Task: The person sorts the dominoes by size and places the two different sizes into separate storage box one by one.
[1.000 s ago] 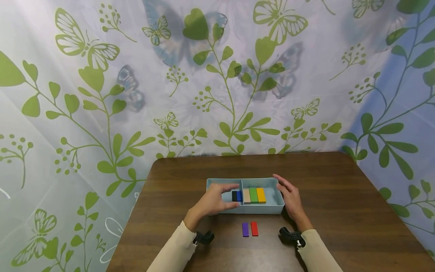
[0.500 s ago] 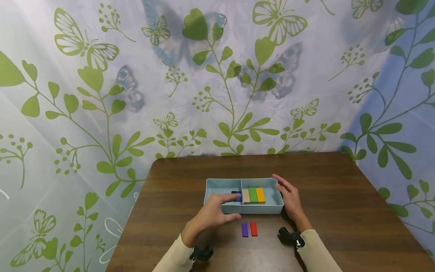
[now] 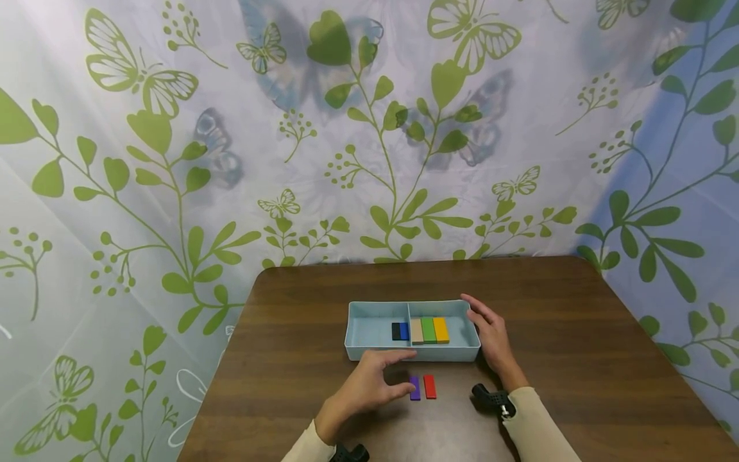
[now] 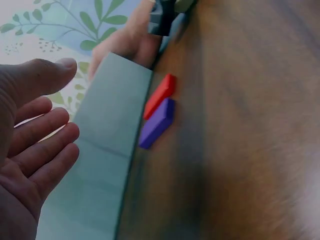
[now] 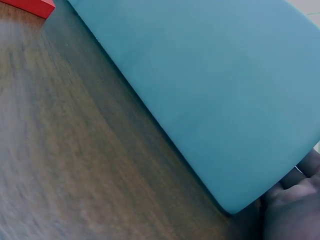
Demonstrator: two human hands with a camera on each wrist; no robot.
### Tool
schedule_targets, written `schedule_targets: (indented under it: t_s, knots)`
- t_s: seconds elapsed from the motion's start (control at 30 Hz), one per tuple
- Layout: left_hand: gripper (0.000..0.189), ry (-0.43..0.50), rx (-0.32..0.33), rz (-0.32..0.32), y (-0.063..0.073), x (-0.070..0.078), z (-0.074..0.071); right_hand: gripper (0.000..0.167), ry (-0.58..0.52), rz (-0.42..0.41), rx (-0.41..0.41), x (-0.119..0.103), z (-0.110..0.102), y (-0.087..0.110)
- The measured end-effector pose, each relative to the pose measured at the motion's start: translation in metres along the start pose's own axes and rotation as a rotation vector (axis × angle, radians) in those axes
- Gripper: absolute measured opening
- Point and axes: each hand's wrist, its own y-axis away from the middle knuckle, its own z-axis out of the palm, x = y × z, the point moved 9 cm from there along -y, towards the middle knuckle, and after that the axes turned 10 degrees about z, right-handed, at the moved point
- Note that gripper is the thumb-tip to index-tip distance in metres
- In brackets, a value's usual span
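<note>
My left hand (image 3: 369, 382) hovers over the table in front of the box, thumb and fingers spread with nothing between them. Its thumb tip overlaps the purple block (image 3: 415, 388) in the head view. Just right of that lies a flat red block (image 3: 430, 387). In the left wrist view both the purple block (image 4: 157, 125) and the red block (image 4: 161, 95) lie beside the box wall. My right hand (image 3: 493, 333) rests against the right end of the light blue box (image 3: 444, 354), its fingers extended along the rim.
A divider splits the box. Its left compartment holds a black block (image 3: 396, 331) and a blue block (image 3: 404, 331); its right one holds beige (image 3: 417, 331), green (image 3: 428, 330) and yellow (image 3: 441, 330) blocks. Behind the brown table (image 3: 554, 308) hangs a leaf-patterned cloth (image 3: 369, 212).
My left hand has moved out from over the left compartment, towards the front of the table, near the purple block. The right hand stays at the end of the box.
</note>
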Motion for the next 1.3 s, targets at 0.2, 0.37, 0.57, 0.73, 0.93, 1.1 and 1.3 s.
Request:
schedule_targets:
  t_s: [0.2, 0.37, 0.57, 0.73, 0.93, 1.1, 1.3]
  knots:
    - [0.056, -0.016, -0.025, -0.043, 0.005, -0.009, 0.013, 0.045, -0.017, -0.004, -0.009, -0.003, 0.002, 0.002]
    - [0.055, -0.035, -0.050, -0.049, 0.006, -0.014, 0.021, 0.045, -0.022, -0.015, -0.012, -0.004, 0.001, 0.002]
    - [0.051, -0.065, -0.070, -0.061, 0.008, -0.020, 0.027, 0.045, -0.011, -0.007, -0.015, -0.002, 0.001, 0.002]
    - [0.047, -0.065, -0.083, -0.073, 0.011, -0.024, 0.032, 0.045, -0.020, -0.007, -0.020, -0.002, 0.002, 0.002]
    - [0.047, -0.106, -0.091, -0.061, 0.012, -0.025, 0.036, 0.045, -0.025, -0.002, -0.026, -0.002, 0.002, 0.001]
    - [0.047, -0.129, -0.122, -0.068, 0.012, -0.022, 0.039, 0.045, -0.031, -0.007, -0.028, -0.002, 0.002, 0.001]
    - [0.046, -0.182, -0.116, -0.040, 0.011, -0.019, 0.039, 0.046, -0.034, -0.005, -0.027, -0.001, 0.003, 0.002]
